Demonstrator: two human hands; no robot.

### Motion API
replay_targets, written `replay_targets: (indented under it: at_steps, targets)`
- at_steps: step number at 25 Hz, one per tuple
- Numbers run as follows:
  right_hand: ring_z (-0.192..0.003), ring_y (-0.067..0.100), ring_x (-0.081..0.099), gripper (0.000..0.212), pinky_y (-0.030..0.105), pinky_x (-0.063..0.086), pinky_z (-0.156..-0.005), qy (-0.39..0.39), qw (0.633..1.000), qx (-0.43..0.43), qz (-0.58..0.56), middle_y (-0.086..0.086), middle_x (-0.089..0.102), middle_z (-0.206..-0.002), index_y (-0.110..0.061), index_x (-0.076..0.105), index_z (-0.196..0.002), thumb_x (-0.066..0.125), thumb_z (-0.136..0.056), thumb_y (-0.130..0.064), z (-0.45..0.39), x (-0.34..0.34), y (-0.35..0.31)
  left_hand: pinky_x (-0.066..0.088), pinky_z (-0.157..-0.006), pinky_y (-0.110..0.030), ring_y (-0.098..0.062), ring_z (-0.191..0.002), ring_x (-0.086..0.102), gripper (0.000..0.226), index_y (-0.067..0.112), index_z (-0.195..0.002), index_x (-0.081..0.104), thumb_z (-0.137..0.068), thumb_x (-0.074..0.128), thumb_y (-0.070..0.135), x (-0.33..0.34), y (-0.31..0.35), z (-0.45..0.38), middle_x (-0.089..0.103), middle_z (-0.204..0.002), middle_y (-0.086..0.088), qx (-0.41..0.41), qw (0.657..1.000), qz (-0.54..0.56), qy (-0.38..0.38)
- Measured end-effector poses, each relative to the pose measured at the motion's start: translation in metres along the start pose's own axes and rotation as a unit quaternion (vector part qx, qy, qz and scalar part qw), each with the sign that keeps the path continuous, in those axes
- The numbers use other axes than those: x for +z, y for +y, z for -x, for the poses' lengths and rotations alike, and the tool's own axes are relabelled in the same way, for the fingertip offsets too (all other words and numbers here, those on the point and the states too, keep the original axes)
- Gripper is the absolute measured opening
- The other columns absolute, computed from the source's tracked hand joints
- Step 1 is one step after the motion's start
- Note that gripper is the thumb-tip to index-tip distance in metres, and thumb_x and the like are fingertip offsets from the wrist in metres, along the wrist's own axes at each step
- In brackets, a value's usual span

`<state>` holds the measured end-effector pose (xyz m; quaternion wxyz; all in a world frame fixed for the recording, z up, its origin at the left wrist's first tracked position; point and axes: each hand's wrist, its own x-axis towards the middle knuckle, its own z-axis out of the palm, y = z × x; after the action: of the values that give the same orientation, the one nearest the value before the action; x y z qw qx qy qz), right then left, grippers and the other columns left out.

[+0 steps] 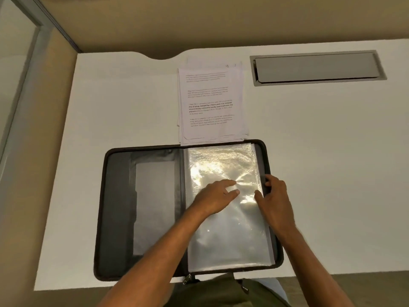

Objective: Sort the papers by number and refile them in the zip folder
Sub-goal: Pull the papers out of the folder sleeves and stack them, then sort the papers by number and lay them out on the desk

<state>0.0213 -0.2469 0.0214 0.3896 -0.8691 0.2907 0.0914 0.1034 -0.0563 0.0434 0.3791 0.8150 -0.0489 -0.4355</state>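
A: Nearest first. What are the hands doing?

B: Left hand (218,196) is lying flat, fingers straight and slightly spread, pressing down on the clear plastic sleeves (228,218). Right hand (273,196) is sitting just to its right at the sleeves' outer edge, thumb on top, fingers curling round that edge, so it is pinching the sleeve edge.

A: And the zip folder?

B: Zip folder (119,207) is lying open flat under both hands, on the white desk (332,173). Its left half is spreading out to the left of the left hand, and its right half, carrying the sleeves, is sitting beneath the palms. Zipper pull (187,278) is hanging at the near edge, below the left forearm.

A: Materials, shapes?

B: Folder is dark, matte, fabric-looking, a rectangle with rounded corners and a zip track running round the rim. Left half is showing a grey inner pocket panel. Sleeves are glossy, crinkled and catching glare.

A: Orientation?

B: Each half's long axis is running away from the person; the spine is running near to far between the halves.

A: Papers?

B: Papers (210,103) are lying beyond the fingertips, just past the folder's far edge, as a loosely squared stack of white printed sheets, long axis also pointing away. Handwritten marks are showing at the top right corner, too small to read surely.

A: Farther out?

B: A grey rectangular cable hatch (316,67) is sitting beyond and right of the right hand, long axis running left to right.
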Motion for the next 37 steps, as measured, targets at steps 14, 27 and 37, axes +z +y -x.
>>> replay_targets:
  at_steps: [14,27,37]
  targets:
    - [-0.137,0.019,0.048,0.063,0.031,0.043,-0.110,-0.013,0.991,-0.008,-0.133,0.003,0.047,-0.154,-0.016,0.040,-0.154,0.068,-0.100,-0.032,-0.202,-0.013,-0.128,0.046,-0.106,-0.039,-0.023,-0.130,0.049,0.052,0.019,-0.142,0.054,-0.095,0.065,0.038,-0.195,0.039,-0.140,0.051,-0.144,-0.004,-0.093,0.917,0.160,0.354]
    - [-0.141,0.032,0.040,0.078,0.048,0.044,-0.111,-0.012,0.993,0.098,-0.060,0.011,0.044,-0.148,-0.009,0.040,-0.148,0.079,-0.088,-0.040,-0.251,0.024,-0.165,0.045,-0.110,-0.045,-0.028,-0.136,0.043,0.088,0.011,-0.151,0.029,-0.086,0.073,0.050,-0.180,0.058,-0.180,0.041,-0.151,-0.006,-0.180,0.913,0.241,0.276]
    - [-0.125,0.029,0.057,0.051,0.047,0.053,-0.103,-0.069,0.984,0.097,-0.132,0.005,0.061,-0.134,-0.015,0.057,-0.137,0.066,-0.091,-0.035,-0.254,0.018,-0.157,0.056,-0.065,-0.027,-0.018,-0.090,0.068,0.011,0.011,-0.111,0.062,-0.101,0.062,0.017,-0.184,0.054,-0.176,0.070,-0.104,-0.002,-0.072,0.888,0.355,0.284]
